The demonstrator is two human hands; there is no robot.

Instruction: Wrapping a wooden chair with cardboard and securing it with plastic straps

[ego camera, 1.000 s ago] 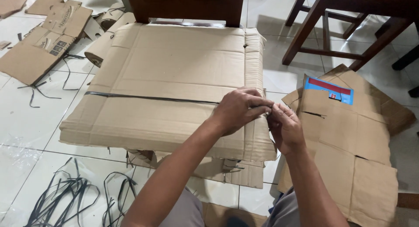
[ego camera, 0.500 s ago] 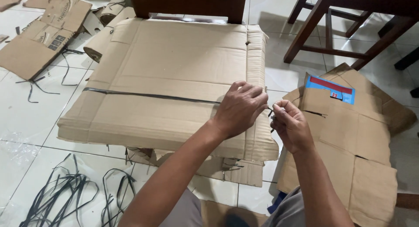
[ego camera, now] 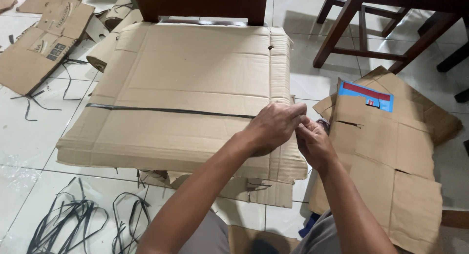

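**Both hands meet at the strap's right end**

My left hand [ego camera: 273,128] and right hand [ego camera: 312,142] come together at the right edge of the flattened cardboard stack [ego camera: 185,92]. Both sets of fingers are pinched together where the black plastic strap [ego camera: 166,110] reaches that edge; the strap's ends are hidden under my fingers, so I cannot tell exactly how they cross there.

The strap runs long and thin across the stack, left to right, lying flat and tight on the top sheet. From my grip it stretches away to the left, all the way to the far edge. My left hand rests on top of the stack over the strap line; my right sits just off the edge, touching the left's fingertips.

The cardboard is brown, corrugated, matte and creased along fold lines, its edges soft and frayed. The strap is narrow, glossy and stiff-looking. Loose black strap offcuts [ego camera: 73,220] coil on the white tiled floor [ego camera: 29,136]. Another flattened box [ego camera: 391,151] lies to my right, with a blue and red label.
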